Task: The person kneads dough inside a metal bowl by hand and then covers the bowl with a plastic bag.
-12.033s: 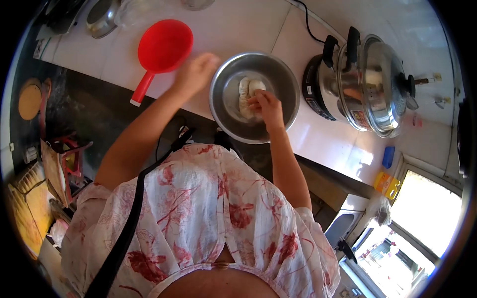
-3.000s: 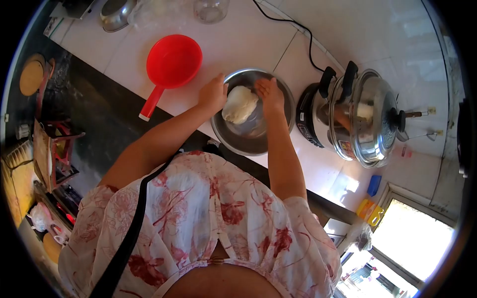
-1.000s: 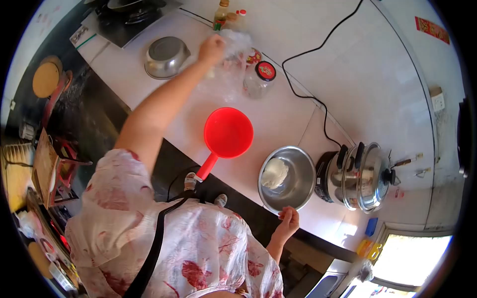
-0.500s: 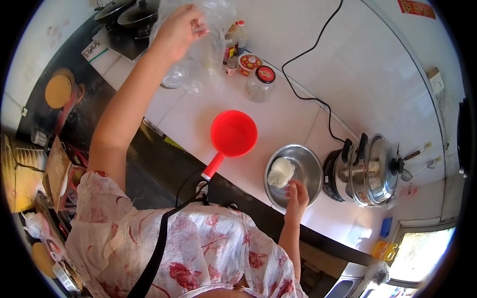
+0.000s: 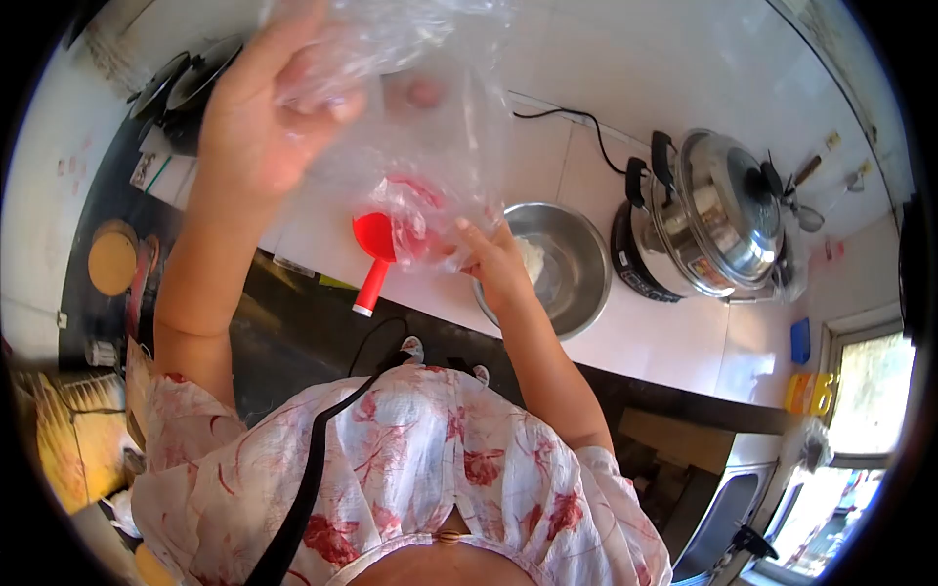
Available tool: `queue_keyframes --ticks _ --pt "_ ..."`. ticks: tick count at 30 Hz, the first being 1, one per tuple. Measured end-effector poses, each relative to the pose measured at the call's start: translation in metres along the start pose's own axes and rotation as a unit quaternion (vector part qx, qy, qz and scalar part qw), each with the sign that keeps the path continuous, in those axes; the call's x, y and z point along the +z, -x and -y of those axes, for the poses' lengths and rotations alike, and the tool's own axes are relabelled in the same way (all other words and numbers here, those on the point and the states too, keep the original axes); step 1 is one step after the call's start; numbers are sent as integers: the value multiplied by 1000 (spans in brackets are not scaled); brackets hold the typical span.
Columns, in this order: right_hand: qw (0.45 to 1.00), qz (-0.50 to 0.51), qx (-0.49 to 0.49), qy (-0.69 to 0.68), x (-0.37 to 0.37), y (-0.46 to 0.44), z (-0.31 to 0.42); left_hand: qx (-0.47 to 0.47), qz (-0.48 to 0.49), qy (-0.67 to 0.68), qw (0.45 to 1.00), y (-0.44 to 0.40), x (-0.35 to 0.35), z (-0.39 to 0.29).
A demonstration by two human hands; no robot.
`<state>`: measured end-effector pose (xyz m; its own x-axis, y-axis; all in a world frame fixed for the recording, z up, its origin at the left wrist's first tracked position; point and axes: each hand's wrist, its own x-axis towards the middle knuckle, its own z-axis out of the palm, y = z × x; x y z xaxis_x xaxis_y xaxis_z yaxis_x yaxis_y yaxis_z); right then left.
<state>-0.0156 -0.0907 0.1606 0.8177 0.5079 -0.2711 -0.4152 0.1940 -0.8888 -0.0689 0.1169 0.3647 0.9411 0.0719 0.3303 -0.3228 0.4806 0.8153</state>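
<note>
A clear plastic bag hangs spread out between my hands, high in the view. My left hand, raised and close to the camera, is closed on the bag's upper left part. Lower down, my right hand pinches the bag's lower right edge, just over the rim of the steel bowl. White dough lies in the bowl, partly hidden behind my right hand. The red ladle is on the counter, its cup partly seen through the bag.
At the right of the counter stands a steel steamer pot with a lid and black handles. A black cord runs behind the bowl. Farther right are a blue object and a yellow container. Dark pans sit at the upper left.
Both hands left the bowl and dough. My left hand picked up the plastic bag and brought it nearer; my right hand has since moved up and left and taken hold of its edge.
</note>
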Motion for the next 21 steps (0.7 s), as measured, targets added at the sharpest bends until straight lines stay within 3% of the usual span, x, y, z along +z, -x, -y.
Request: queue_keyframes --ticks 1,2,3,5,7,8,9,10,11,12,13,14,15,16,17,19,20,21 --pt "1000 -5 -2 -5 -6 -3 2 -5 6 -1 1000 3 6 2" --pt "999 -36 10 34 -14 -8 2 54 -93 -76 991 8 12 5" --pt "995 -66 23 74 -21 -10 2 86 -124 -108 983 10 6 1" --pt "994 -108 -16 9 -38 -14 4 143 -193 -177 954 15 -6 -5" --pt "978 -170 -103 -69 -42 -8 22 158 -6 -53 986 21 -22 -20" --pt "974 -164 -145 -66 -53 -9 26 158 65 -91 981 22 -23 -27" --pt "968 -158 -186 -62 -63 -10 31 162 64 -91 981 25 -21 -26" --pt "968 -155 -187 -59 -65 -11 37 214 -53 -243 945 29 -19 -22" --pt "946 -160 -277 -49 -64 -13 47 258 -170 -384 870 32 -20 -19" --pt "916 -162 -366 -38 -63 -15 59 263 -172 -382 869 33 -25 -15" --pt "915 -158 -370 -35 -61 -17 73 346 -155 -565 733 34 -35 -11" --pt "872 -149 -466 12 -58 -19 86 406 -132 -715 554 34 -45 -5" --pt "818 -138 -555 59 -57 -23 98 388 -103 -743 536 34 -53 4" --pt "756 -162 -614 156 -63 -31 108 337 -92 -739 576 32 -63 19" --pt "756 -155 -615 161 -66 -30 117 278 -88 -717 633 29 -77 38" --pt "611 -164 -617 467 -69 -25 133 171 -96 -657 728 22 -101 72" --pt "611 -169 -537 557 -75 -31 133 120 -105 -621 767 18 -111 86" --pt "612 -166 -531 561 -85 -40 129 114 -106 -618 771 15 -121 101"
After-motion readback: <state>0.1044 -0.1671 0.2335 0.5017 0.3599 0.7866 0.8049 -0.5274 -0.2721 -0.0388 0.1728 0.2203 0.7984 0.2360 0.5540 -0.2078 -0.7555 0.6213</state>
